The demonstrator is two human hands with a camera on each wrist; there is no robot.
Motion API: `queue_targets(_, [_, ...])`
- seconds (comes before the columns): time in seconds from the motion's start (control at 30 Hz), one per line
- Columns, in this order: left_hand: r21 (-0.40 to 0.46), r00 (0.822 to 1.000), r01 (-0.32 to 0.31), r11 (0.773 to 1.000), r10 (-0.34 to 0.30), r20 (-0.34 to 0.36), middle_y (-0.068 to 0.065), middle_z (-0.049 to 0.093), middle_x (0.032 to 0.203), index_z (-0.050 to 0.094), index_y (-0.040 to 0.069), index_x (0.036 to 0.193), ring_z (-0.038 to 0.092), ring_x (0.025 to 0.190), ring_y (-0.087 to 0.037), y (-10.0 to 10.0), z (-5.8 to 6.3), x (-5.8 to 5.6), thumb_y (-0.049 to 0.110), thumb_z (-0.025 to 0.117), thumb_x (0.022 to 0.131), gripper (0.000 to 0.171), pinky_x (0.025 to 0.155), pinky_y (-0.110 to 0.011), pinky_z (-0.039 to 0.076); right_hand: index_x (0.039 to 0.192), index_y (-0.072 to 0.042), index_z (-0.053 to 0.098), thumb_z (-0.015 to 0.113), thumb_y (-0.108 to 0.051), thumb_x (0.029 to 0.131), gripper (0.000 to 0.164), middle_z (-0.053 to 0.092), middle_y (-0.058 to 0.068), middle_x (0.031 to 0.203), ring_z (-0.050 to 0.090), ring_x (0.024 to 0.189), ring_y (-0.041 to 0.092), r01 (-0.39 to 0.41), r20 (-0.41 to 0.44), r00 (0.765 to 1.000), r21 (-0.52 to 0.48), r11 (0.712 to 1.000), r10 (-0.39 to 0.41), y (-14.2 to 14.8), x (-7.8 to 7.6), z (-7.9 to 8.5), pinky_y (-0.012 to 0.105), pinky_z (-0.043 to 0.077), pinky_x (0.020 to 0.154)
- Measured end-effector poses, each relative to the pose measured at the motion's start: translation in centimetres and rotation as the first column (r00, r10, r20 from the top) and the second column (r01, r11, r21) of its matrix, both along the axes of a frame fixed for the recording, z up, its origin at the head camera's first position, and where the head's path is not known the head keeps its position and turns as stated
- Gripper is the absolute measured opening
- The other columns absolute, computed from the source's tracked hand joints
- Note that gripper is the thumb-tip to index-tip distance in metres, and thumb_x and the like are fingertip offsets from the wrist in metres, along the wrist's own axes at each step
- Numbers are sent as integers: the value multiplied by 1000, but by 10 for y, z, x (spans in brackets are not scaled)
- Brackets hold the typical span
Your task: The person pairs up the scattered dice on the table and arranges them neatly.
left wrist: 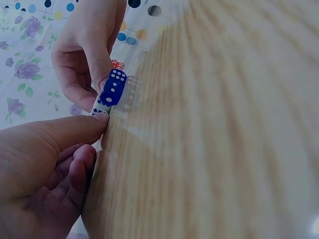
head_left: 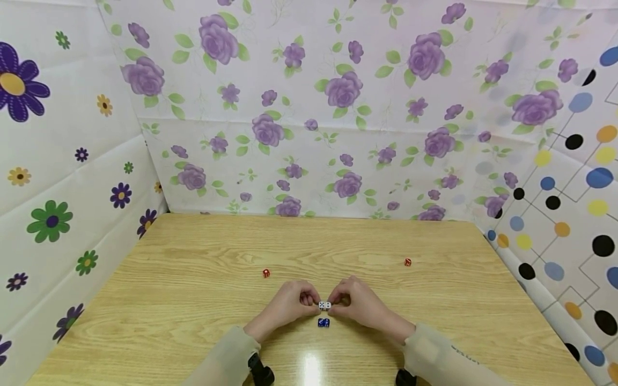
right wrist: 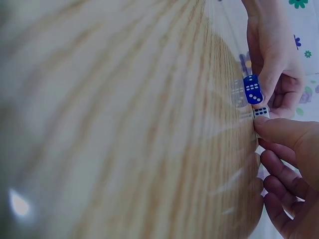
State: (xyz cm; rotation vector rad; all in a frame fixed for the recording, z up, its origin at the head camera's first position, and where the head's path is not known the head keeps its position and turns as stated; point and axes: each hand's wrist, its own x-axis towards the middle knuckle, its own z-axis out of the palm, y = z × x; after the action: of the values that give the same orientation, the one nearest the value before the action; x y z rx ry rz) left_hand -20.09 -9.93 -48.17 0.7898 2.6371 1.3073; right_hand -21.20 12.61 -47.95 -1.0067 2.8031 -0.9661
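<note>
Two white dice sit side by side on the wooden table, between my hands. My left hand (head_left: pixel 295 301) pinches the left white die (head_left: pixel 322 305) between thumb and forefinger. From the other side my right hand (head_left: pixel 356 303) pinches the right white die (head_left: pixel 328 305) in the same way. Just nearer to me lie two blue dice (head_left: pixel 323 323), set against each other in a short row. In the left wrist view the blue dice (left wrist: pixel 114 87) partly hide the white ones. The right wrist view shows a white die (right wrist: pixel 261 112) at the thumb tip, beyond the blue pair (right wrist: pixel 252 89).
A red die (head_left: pixel 266 273) lies farther back, left of my hands. Another red die (head_left: pixel 407 262) lies at the back right. The wooden table (head_left: pixel 203 257) ends at a flowered cloth (head_left: pixel 309 177) behind, with patterned cloths on both sides.
</note>
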Motion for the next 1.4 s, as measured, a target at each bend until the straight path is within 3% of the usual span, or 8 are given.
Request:
queue_targets(0.4, [-1, 1000, -4, 1000, 4, -3, 1, 66, 79, 71, 11, 84, 53, 66, 1, 0, 0, 0, 9, 81, 80, 11, 62, -16, 48, 87, -25, 75, 83, -26, 79, 11, 67, -16, 81, 50, 80, 8, 15, 11, 1000, 8, 1000, -15, -1, 1, 0, 21, 38, 73])
queue_targets(1.4, [-8, 1000, 8, 1000, -8, 1, -3, 66, 80, 72, 10, 86, 53, 67, 0, 0, 0, -1, 9, 83, 78, 14, 63, -16, 48, 87, -26, 75, 83, -25, 79, 12, 69, -12, 84, 50, 81, 8, 22, 34, 999, 6, 1000, -22, 0, 1, -1, 20, 38, 73])
